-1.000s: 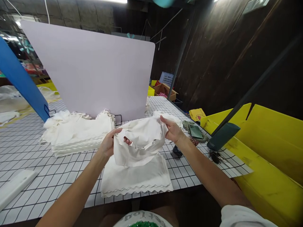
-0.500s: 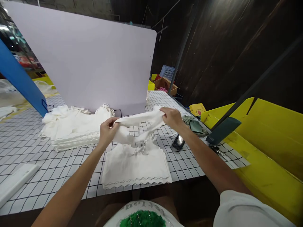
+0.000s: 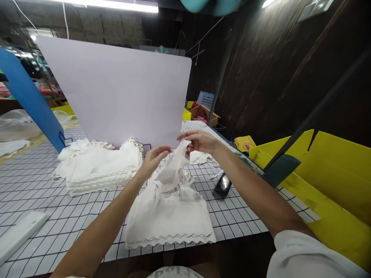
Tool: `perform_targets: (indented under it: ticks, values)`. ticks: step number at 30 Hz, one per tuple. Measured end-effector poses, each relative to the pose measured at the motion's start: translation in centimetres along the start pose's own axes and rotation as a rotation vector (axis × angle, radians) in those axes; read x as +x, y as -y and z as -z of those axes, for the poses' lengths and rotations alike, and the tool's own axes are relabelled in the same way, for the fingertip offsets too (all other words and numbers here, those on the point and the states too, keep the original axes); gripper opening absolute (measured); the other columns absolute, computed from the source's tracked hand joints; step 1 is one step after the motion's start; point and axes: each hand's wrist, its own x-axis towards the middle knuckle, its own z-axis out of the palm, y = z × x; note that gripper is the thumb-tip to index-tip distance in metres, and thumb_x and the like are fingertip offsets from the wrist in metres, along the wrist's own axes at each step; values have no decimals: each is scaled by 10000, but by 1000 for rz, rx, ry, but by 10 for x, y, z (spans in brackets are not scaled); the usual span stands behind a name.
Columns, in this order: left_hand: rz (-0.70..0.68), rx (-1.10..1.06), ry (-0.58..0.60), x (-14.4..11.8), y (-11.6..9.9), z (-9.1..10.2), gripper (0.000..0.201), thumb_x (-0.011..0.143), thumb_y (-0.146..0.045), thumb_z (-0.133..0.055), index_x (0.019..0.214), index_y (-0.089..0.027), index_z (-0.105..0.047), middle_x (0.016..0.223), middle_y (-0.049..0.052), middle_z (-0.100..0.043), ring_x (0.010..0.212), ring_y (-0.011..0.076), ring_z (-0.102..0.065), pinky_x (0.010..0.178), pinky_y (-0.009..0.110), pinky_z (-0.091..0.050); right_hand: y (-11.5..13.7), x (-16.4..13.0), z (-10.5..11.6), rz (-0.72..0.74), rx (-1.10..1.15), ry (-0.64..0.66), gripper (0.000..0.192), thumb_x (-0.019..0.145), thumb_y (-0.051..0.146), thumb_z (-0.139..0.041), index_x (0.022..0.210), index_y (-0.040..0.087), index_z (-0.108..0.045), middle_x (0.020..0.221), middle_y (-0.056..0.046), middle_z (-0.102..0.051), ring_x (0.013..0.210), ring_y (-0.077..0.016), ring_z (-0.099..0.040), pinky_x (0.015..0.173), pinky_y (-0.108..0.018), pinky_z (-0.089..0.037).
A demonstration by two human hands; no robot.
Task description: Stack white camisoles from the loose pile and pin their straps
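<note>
A white garment [image 3: 173,168] hangs crumpled from my right hand [image 3: 203,142], whose thumb and fingers pinch its top end. Just to its left, my left hand [image 3: 155,159] has its fingers stretched out with the thumb apart, beside the fabric and not gripping it. Below both hands lies a small stack of white strappy tops [image 3: 171,220] with wavy hems, near the table's front edge. The lower end of the raised garment covers part of that stack's straps.
A taller pile of white tops [image 3: 98,166] sits at the left, before a large pale board [image 3: 124,88]. A black wrapped item [image 3: 223,185] lies right of the stack. A white flat case [image 3: 21,233] is front left; yellow bins [image 3: 342,177] stand at the right.
The garment was stretched sideways between both hands; now my left hand has let go and it hangs from my right. My hands have come closer together. The view has tilted up.
</note>
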Motion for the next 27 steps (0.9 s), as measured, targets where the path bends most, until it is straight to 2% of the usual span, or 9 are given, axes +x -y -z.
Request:
perform_targets:
  ticks: [2,3,5,8,11,15,18,23,27]
  values:
    - [33,-177,164,0,-9,-14,343,787,-412,-748,1028,-171,-720,930,61,-730,903,188,-657,827,291,-491,6,0,-4,31,-16,90,220,818,151,-677,1022,84,-721,669,-51,-695,601,-145,-660,639,-325,-622]
    - [60,-219,199,1,-12,-18,347,756,-431,-789,969,-165,-726,866,47,-722,831,171,-648,778,275,-487,10,-2,-5,48,-37,125,267,810,183,-709,1058,87,-713,714,-71,-718,675,-175,-692,669,-349,-626]
    - [96,-267,180,3,-17,-20,362,696,-463,-843,836,-151,-722,763,26,-694,715,140,-610,683,248,-465,14,-7,-1,62,-127,152,384,769,248,-787,1112,101,-699,792,-101,-748,785,-222,-717,687,-367,-621]
    - [109,-296,92,9,-23,-12,408,651,-516,-863,754,-153,-707,678,-4,-655,618,106,-554,590,221,-427,16,-13,11,51,-359,47,381,688,323,-870,972,106,-740,682,-69,-710,669,-193,-677,596,-314,-575]
    - [125,-272,87,15,-33,-4,443,629,-556,-862,746,-158,-707,646,-16,-643,563,93,-525,526,211,-398,13,-15,21,111,-525,-110,318,630,373,-900,735,118,-742,626,-25,-635,601,-125,-576,556,-259,-499]
    - [162,-231,79,21,-48,1,441,596,-543,-883,722,-152,-722,643,-6,-661,562,102,-542,515,215,-410,14,-19,22,204,-384,-144,335,595,379,-912,661,141,-685,806,-21,-652,755,-124,-584,664,-243,-470]
    - [206,-220,65,23,-61,5,409,601,-508,-892,728,-154,-732,646,-2,-666,548,105,-547,495,218,-406,18,-24,18,177,-207,-84,366,603,376,-908,692,148,-637,711,25,-606,662,-91,-550,622,-227,-436]
    - [207,-234,74,27,-77,24,374,629,-481,-887,744,-159,-735,659,11,-673,540,120,-569,496,239,-433,22,-31,24,82,-295,-3,371,596,353,-917,788,127,-694,750,5,-669,634,-90,-589,546,-190,-423]
    - [217,-193,85,33,-71,41,397,631,-495,-882,742,-152,-717,677,29,-665,551,125,-574,492,233,-434,21,-32,30,26,-204,-71,354,623,383,-910,762,122,-715,703,-12,-681,571,-99,-601,504,-191,-454]
